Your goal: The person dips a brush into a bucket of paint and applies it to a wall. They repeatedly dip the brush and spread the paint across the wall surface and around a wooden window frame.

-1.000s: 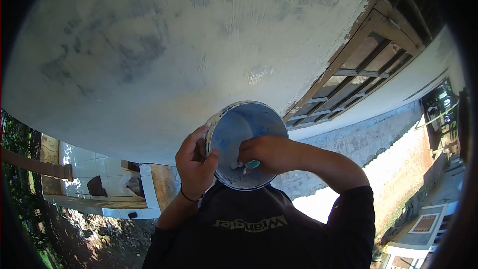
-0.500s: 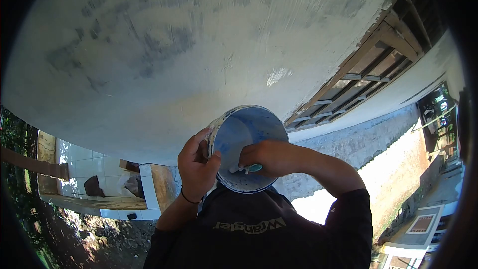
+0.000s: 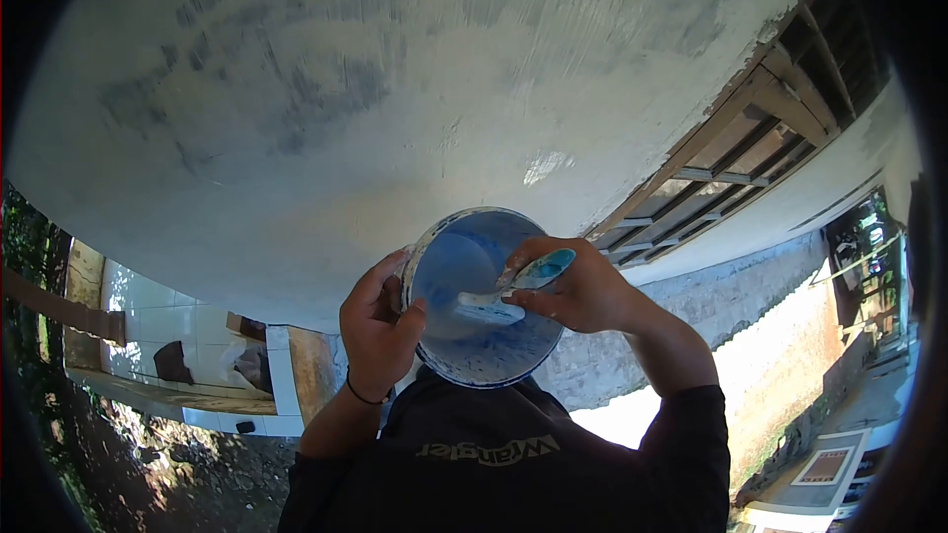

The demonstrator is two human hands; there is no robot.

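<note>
A round bucket (image 3: 528, 360) with a paint-spattered blue inside is tilted so that its mouth faces the camera. My left hand (image 3: 383, 321) grips its left side, thumb over the rim and fingers around the outside. In my right hand (image 3: 583, 288) is a paint brush (image 3: 494, 306) with a turquoise and white handle. The hand is at the bucket's right rim, and the whitish brush head is over the bucket's mouth. Pale paint (image 3: 459, 262) shows inside the bucket, and whitish smears mark my right fingers.
Beyond the bucket rises a pale wall (image 3: 346, 168) with grey patches and brush streaks. A wooden-framed window (image 3: 711, 173) is at the right. White tiles (image 3: 153, 311) lie at the left, with a dark cloth-like item (image 3: 175, 362). Sunlit ground (image 3: 780, 365) is at the lower right.
My right hand has risen from deep in the bucket towards its right rim and turned, bringing the brush's handle and head into view. The left hand still holds the bucket.
</note>
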